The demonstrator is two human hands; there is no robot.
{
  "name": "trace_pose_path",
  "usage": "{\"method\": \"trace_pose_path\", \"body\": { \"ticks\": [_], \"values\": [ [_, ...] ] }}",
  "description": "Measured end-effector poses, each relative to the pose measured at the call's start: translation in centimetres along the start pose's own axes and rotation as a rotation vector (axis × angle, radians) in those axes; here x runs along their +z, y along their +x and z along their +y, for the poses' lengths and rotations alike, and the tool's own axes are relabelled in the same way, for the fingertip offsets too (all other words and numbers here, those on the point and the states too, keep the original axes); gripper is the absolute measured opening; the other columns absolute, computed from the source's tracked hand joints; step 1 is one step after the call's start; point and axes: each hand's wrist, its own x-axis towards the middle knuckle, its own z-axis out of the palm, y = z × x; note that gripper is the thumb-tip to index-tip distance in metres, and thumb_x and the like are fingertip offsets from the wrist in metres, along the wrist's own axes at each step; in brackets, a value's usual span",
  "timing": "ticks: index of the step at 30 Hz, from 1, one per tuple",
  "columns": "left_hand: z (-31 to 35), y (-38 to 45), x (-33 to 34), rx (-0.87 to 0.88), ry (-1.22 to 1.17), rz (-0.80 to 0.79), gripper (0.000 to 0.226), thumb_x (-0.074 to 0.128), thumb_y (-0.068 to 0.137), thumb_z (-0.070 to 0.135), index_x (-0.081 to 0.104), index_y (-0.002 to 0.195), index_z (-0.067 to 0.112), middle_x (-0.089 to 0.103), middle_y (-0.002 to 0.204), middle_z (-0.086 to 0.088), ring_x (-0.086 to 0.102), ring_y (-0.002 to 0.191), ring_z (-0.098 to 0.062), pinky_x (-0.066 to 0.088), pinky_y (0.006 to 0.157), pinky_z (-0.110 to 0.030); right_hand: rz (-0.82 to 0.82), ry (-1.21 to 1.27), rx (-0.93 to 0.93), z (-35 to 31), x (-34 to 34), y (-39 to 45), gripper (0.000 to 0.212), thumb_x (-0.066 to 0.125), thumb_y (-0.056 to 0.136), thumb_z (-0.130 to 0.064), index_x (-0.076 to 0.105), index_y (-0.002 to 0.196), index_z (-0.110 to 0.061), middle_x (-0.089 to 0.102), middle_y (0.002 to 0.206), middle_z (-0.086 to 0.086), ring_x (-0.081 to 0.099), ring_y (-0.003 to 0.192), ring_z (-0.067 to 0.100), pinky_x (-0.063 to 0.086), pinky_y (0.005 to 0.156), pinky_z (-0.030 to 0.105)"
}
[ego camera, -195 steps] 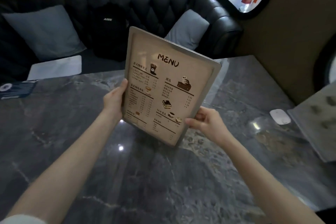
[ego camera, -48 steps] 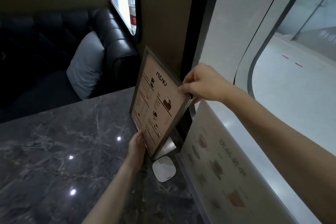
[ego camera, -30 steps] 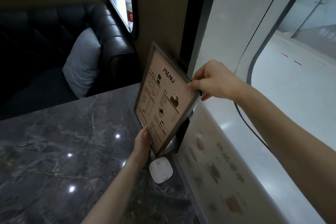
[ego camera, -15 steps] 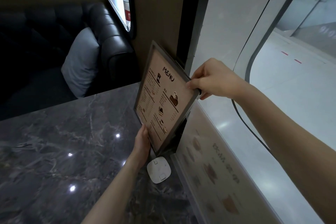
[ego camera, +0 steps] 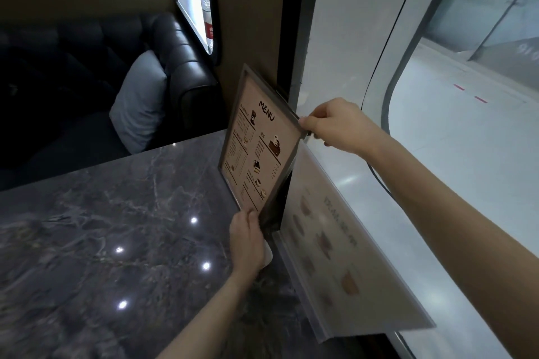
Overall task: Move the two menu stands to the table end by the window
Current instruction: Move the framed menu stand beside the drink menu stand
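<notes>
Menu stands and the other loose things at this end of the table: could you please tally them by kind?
Menu stands: 2, the brown MENU stand held by the left hand and right hand, and the pale menu stand by the window.
White pucks: 1, the small white puck, mostly hidden under the left hand.
Bottles: 1, the bottle in the far window.
Cushions: 1, the grey cushion.
Total: 5.

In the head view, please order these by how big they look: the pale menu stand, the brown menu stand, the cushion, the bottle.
1. Pale menu stand, though it is nearest the camera
2. Brown menu stand
3. Cushion
4. Bottle
</notes>
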Motion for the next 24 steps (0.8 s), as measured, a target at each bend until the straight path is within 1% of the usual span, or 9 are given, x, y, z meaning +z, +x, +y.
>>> {"method": "trace_pose_path", "body": {
  "ticks": [4, 7, 9, 11, 14, 16, 19, 21, 24],
  "values": [
    [-0.5, -5.4, 1.4, 0.253, 0.117, 0.016, 0.018, 0.033, 0.094, 0.025, 0.05, 0.099, 0.027, 0.048, 0.094, 0.024, 0.046, 0.093, 0.016, 0.034, 0.079, -0.008, 0.058, 0.022, -0.046, 0.4, 0.0, -2.6, 0.037, 0.044, 0.092, -0.036, 0.061, 0.111, -0.009, 0.064, 0.107, 0.007, 0.053, 0.089, 0.017, 0.04, 0.073, 0.028],
    [-1.6, -7.2, 2.1, 0.308, 0.221, -0.148, 0.031, 0.031, 0.099, 0.026, 0.044, 0.126, 0.021, 0.037, 0.125, 0.027, 0.027, 0.112, 0.031, 0.024, 0.097, 0.0, 0.101, 0.016, -0.092, 0.5, -0.1, -5.2, 0.04, 0.042, 0.092, -0.04, 0.061, 0.112, -0.01, 0.065, 0.106, 0.006, 0.055, 0.086, 0.016, 0.042, 0.066, 0.024],
    [-3.3, -7.3, 2.4, 0.374, 0.508, -0.281, 0.056, 0.013, 0.096, 0.035, 0.015, 0.147, 0.011, 0.006, 0.148, 0.014, 0.004, 0.137, 0.004, 0.008, 0.117, -0.024, 0.127, 0.023, -0.115, 0.7, 0.0, -7.0, 0.043, 0.044, 0.09, -0.045, 0.062, 0.111, -0.012, 0.065, 0.104, 0.004, 0.055, 0.085, 0.014, 0.04, 0.059, 0.017],
    [-4.6, -7.5, 2.5, 0.404, 0.833, -0.404, 0.07, 0.001, 0.085, 0.04, 0.006, 0.146, 0.006, -0.007, 0.15, 0.0, -0.005, 0.141, -0.015, 0.003, 0.115, -0.038, 0.11, 0.011, -0.126, 0.9, 0.3, -8.5, 0.048, 0.046, 0.086, -0.05, 0.061, 0.112, -0.012, 0.065, 0.106, 0.004, 0.057, 0.086, 0.014, 0.04, 0.06, 0.013],
    [-5.7, -7.9, 3.1, 0.368, 1.014, -0.475, 0.062, 0.026, 0.083, 0.037, 0.055, 0.125, 0.001, 0.054, 0.135, -0.012, 0.052, 0.124, -0.024, 0.043, 0.097, -0.044, 0.062, 0.025, -0.099, 1.6, 0.7, -10.0, 0.046, 0.054, 0.083, -0.047, 0.062, 0.11, -0.01, 0.068, 0.103, 0.007, 0.062, 0.086, 0.017, 0.049, 0.065, 0.023],
    [-5.9, -8.3, 3.5, 0.365, 1.086, -0.489, 0.057, 0.032, 0.082, 0.038, 0.064, 0.114, 0.003, 0.066, 0.121, -0.008, 0.062, 0.112, -0.021, 0.05, 0.089, -0.041, 0.113, 0.07, -0.089, 2.0, 1.0, -10.5, 0.036, 0.06, 0.081, -0.037, 0.067, 0.102, -0.009, 0.071, 0.093, 0.007, 0.064, 0.082, 0.017, 0.051, 0.067, 0.027],
    [-5.6, -8.1, 3.3, 0.338, 1.085, -0.533, 0.077, 0.0, 0.086, 0.045, 0.033, 0.14, 0.0, 0.03, 0.15, -0.01, 0.031, 0.139, -0.026, 0.019, 0.112, -0.044, 0.247, 0.116, -0.092, 2.5, 1.3, -10.6, 0.019, 0.063, 0.078, -0.022, 0.073, 0.085, -0.007, 0.073, 0.079, 0.009, 0.065, 0.07, 0.018, 0.052, 0.059, 0.027],
    [-5.5, -7.9, 3.3, 0.363, 1.068, -0.564, 0.098, -0.031, 0.071, 0.054, 0.006, 0.146, 0.004, 0.003, 0.158, -0.008, 0.003, 0.146, -0.024, -0.001, 0.116, -0.041, 0.289, 0.105, -0.119, 2.7, 1.2, -10.5, 0.017, 0.062, 0.078, -0.014, 0.073, 0.077, -0.002, 0.073, 0.074, 0.016, 0.066, 0.067, 0.024, 0.05, 0.056, 0.03],
    [-5.7, -7.9, 2.8, 0.394, 1.061, -0.511, 0.101, -0.033, 0.063, 0.054, -0.001, 0.147, 0.006, -0.002, 0.159, -0.007, -0.004, 0.146, -0.021, -0.007, 0.115, -0.035, 0.301, 0.115, -0.147, 2.8, 0.8, -10.4, 0.019, 0.061, 0.077, -0.01, 0.071, 0.072, 0.004, 0.071, 0.073, 0.025, 0.065, 0.069, 0.033, 0.045, 0.056, 0.03]
  ]
}}
